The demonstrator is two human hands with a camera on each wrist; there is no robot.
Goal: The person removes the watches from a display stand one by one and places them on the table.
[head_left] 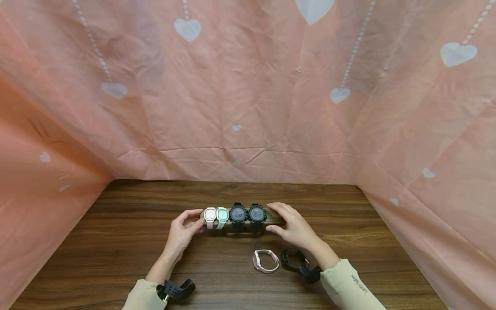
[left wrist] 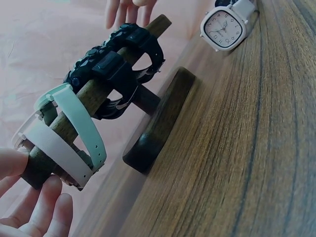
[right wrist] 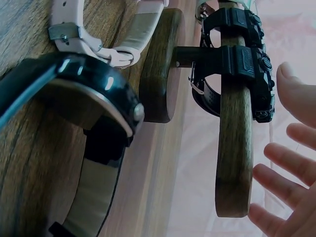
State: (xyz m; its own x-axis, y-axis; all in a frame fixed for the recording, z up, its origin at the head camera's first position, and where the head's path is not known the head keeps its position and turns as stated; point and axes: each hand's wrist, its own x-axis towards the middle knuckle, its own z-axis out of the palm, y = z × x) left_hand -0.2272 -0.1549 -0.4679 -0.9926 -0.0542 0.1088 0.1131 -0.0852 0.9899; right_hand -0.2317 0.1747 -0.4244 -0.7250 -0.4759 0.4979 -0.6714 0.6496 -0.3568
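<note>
A dark wooden T-shaped watch stand [head_left: 274, 218] stands mid-table, its bar raised over a base [left wrist: 158, 128]. Along the bar, from the left, sit a pink watch [head_left: 210, 214], a mint green watch [head_left: 222, 214] and two chunky black digital watches [head_left: 238, 213]. My left hand [head_left: 181, 232] pinches the bar's left end between thumb and fingers, beside the pink watch. At the opposite end, my right hand [head_left: 295, 229] is spread, thumb and fingers apart, with fingertips close to the bare wood [right wrist: 234, 158].
Nearer me on the wooden table [head_left: 116, 241] lie a pink-strapped square watch [head_left: 265, 261] and a black watch [head_left: 287, 260], the latter near my right wrist. Pink curtains with white hearts [head_left: 248, 94] enclose the back and sides.
</note>
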